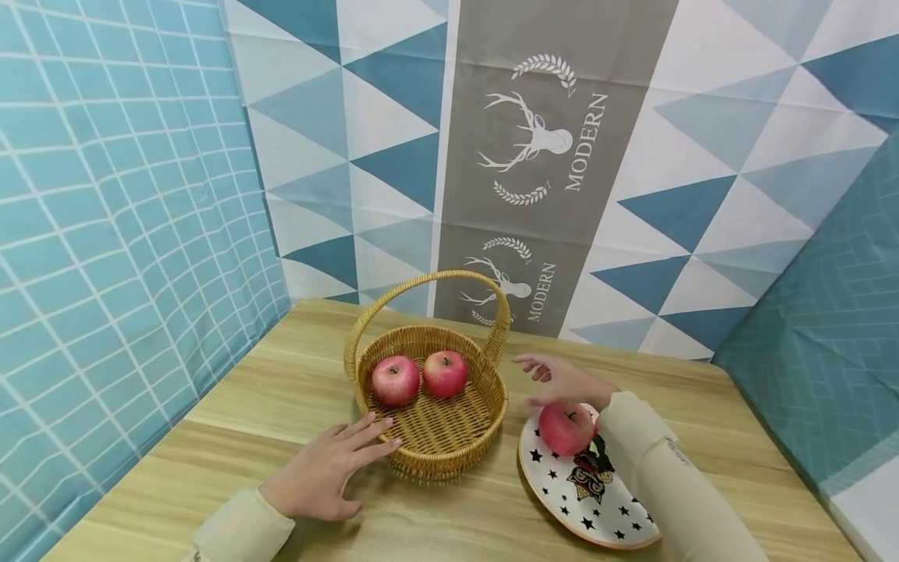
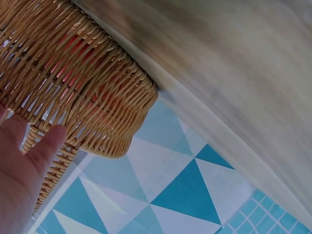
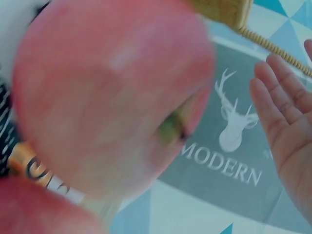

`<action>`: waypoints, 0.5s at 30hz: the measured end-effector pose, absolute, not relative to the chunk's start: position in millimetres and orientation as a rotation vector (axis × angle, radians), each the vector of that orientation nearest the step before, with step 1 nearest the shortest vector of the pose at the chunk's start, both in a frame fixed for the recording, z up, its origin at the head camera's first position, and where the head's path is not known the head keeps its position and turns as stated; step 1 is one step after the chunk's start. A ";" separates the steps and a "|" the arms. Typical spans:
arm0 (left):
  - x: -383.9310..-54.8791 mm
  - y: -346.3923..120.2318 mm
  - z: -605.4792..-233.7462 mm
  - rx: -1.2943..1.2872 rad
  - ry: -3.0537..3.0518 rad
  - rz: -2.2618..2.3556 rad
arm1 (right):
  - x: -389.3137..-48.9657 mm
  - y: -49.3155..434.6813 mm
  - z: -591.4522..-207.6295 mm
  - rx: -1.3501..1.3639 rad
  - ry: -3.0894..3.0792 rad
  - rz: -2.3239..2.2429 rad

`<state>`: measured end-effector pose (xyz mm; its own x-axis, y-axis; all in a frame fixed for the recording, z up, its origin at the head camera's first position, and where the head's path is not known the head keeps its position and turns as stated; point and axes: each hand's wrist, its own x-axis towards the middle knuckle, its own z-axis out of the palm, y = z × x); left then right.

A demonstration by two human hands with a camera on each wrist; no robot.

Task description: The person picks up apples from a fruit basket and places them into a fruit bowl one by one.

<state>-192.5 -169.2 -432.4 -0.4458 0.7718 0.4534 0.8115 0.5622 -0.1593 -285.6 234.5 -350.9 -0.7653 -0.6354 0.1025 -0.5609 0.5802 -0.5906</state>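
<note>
Two red apples, one on the left (image 1: 396, 381) and one on the right (image 1: 445, 373), lie inside a woven basket (image 1: 449, 467) with a tall arched handle. My left hand (image 1: 335, 468) has its fingers spread at the basket's near left rim; in the left wrist view the fingertips meet the wicker. Between basket and plate, my right hand (image 1: 562, 380) hovers with loosely bent fingers, holding nothing. Just below it an apple (image 1: 565, 429) sits on a star-patterned plate (image 1: 562, 499). A second apple (image 3: 44, 209) shows in the right wrist view; my sleeve mostly hides it in the head view.
The wooden table (image 1: 260, 406) runs back to a patterned cloth wall (image 1: 393, 156). Blue tiled cloth (image 1: 126, 195) hangs along the left side, and a teal cloth (image 1: 815, 328) stands at the right. The basket handle (image 1: 435, 277) rises above the rim.
</note>
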 end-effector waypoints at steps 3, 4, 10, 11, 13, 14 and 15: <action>-192.3 -169.3 -433.0 -1.270 -2.318 -0.101 | -289.9 222.2 -346.1 -1.022 2.680 -1.015; -191.9 -169.2 -433.1 -1.268 -2.320 -0.099 | -291.4 217.2 -344.5 -1.016 2.673 -1.042; -190.4 -168.5 -433.0 -1.268 -2.313 -0.102 | -296.0 181.9 -330.6 -1.001 2.602 -1.053; -190.3 -168.3 -433.1 -1.268 -2.311 -0.103 | -296.4 176.3 -329.4 -1.002 2.593 -1.035; -190.3 -168.0 -433.3 -1.266 -2.306 -0.107 | -296.7 165.2 -327.3 -1.005 2.594 -0.992; -190.5 -167.8 -433.4 -1.264 -2.301 -0.109 | -297.2 160.1 -326.7 -1.006 2.594 -0.979; -190.5 -167.7 -433.6 -1.263 -2.295 -0.111 | -297.7 155.4 -326.4 -1.011 2.600 -0.955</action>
<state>-190.5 -167.7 -433.6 -0.4346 0.7667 0.4726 0.8089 0.5630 -0.1696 -297.7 155.4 -326.4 -0.7484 -0.6613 0.0513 -0.5373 0.5591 -0.6314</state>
